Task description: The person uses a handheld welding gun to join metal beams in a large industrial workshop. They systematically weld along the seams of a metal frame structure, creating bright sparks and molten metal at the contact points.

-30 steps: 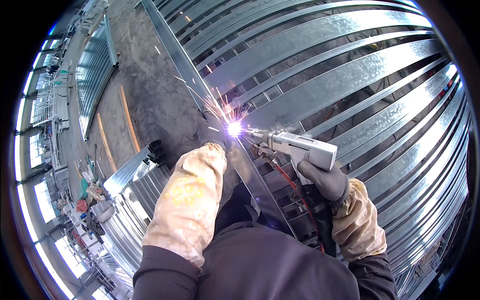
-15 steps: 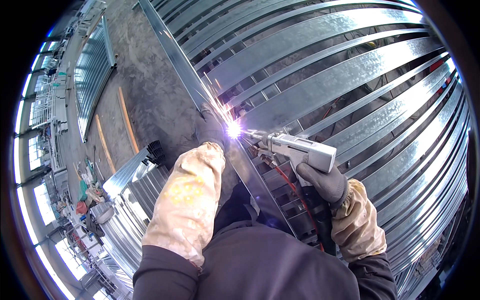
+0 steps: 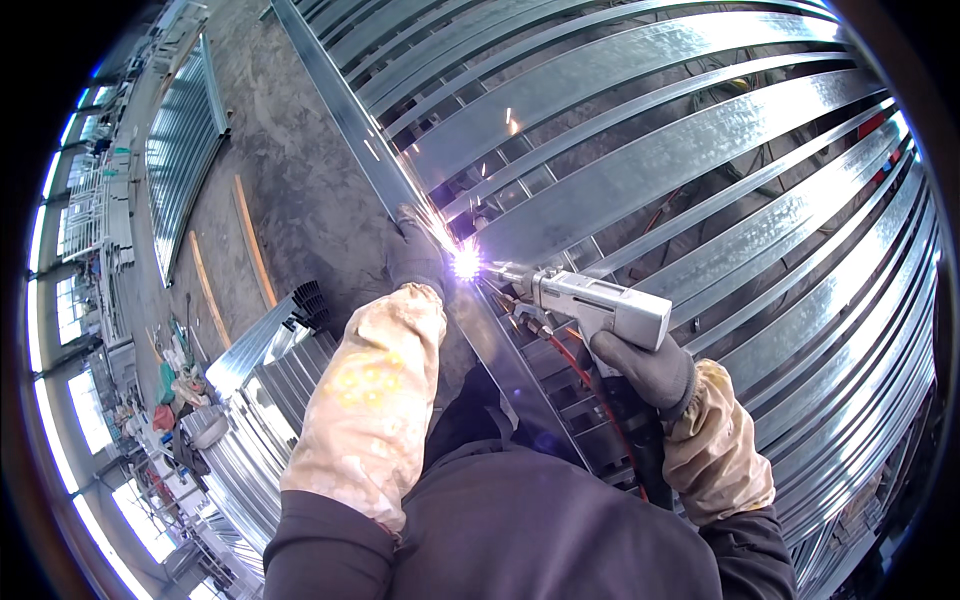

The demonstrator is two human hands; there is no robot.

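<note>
Right hand (image 3: 648,370), in a dark grey glove, is closing around the handle of a silver torch (image 3: 605,305), its fingers wrapping the grip below the boxy body. The torch's nozzle is pointing left at a white-violet glare (image 3: 466,262), which is burning on or beside a long metal rail (image 3: 500,350) and hiding the exact spot. Sparks (image 3: 428,215) are flying from it, mostly up and to the left. A red hose (image 3: 590,385) is hanging below the torch and running down past the right wrist.

Left hand (image 3: 413,252), also gloved, is lying at the rail's left edge, just beside the glare, its fingers reaching away from the body. How far it is opening, and whether it is gripping the rail or only resting there, I cannot tell.

The rail is slanting from the upper left down toward the person's body. On its right, shiny slats (image 3: 650,160) are fanning out with gaps between them. A tan sleeve (image 3: 370,385) is covering the left forearm; a tan cuff (image 3: 715,440) is circling the right one. On the floor (image 3: 290,150) to the left, two wooden strips (image 3: 253,240) are lying near a ribbed panel (image 3: 187,160), and metal tubes (image 3: 270,400) are lying beside the left forearm.
</note>
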